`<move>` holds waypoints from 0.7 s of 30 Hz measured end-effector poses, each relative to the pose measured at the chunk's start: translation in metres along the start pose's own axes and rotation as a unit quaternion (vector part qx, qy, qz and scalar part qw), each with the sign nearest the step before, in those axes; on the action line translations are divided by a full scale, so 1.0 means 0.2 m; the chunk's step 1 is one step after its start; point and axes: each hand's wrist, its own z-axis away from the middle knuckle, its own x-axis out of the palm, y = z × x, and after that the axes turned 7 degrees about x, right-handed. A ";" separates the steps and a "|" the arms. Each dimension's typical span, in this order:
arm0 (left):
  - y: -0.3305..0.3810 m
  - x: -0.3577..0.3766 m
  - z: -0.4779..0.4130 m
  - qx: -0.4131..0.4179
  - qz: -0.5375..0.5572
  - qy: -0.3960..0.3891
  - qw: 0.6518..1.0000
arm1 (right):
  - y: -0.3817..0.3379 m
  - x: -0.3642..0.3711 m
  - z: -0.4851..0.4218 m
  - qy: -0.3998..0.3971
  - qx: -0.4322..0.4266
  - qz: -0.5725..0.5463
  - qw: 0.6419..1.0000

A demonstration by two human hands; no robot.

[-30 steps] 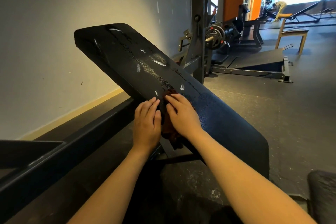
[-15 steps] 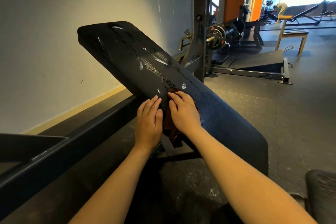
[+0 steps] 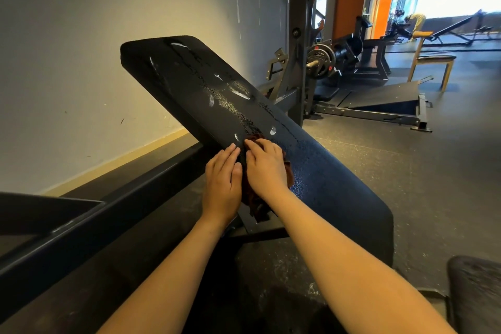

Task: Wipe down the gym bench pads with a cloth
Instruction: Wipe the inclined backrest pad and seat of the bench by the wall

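A long black inclined bench pad (image 3: 195,89) runs from upper left down to lower right, wet with droplets and streaks along its middle. A dark reddish-brown cloth (image 3: 250,199) lies on the pad's left edge, mostly hidden under my hands. My right hand (image 3: 267,167) presses flat on the cloth with its fingers stretched up the pad. My left hand (image 3: 223,184) rests beside it on the pad's left edge, fingers straight, touching the cloth's side. A second dark pad (image 3: 475,293) shows at the lower right corner.
A white wall (image 3: 81,62) stands close on the left, with a black steel frame beam (image 3: 95,219) along its base. A rack upright (image 3: 296,35) and weight plates (image 3: 321,61) stand behind the pad. A wooden chair (image 3: 433,62) and other machines stand farther right.
Both hands and the cloth have slid a little way up the pad toward the wet streaks. The view has shifted slightly.
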 end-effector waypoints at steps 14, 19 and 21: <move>0.20 -0.14 0.00 -0.136 0.257 0.053 0.955 | -0.24 -0.05 0.13 -0.133 0.096 -0.437 0.884; 0.08 -0.24 -0.09 -0.109 0.120 0.098 0.982 | -0.24 -0.03 0.05 -0.063 0.043 -0.285 0.955; 0.04 -0.26 -0.16 -0.100 0.075 0.130 0.984 | -0.17 0.00 -0.01 -0.004 0.018 -0.202 0.979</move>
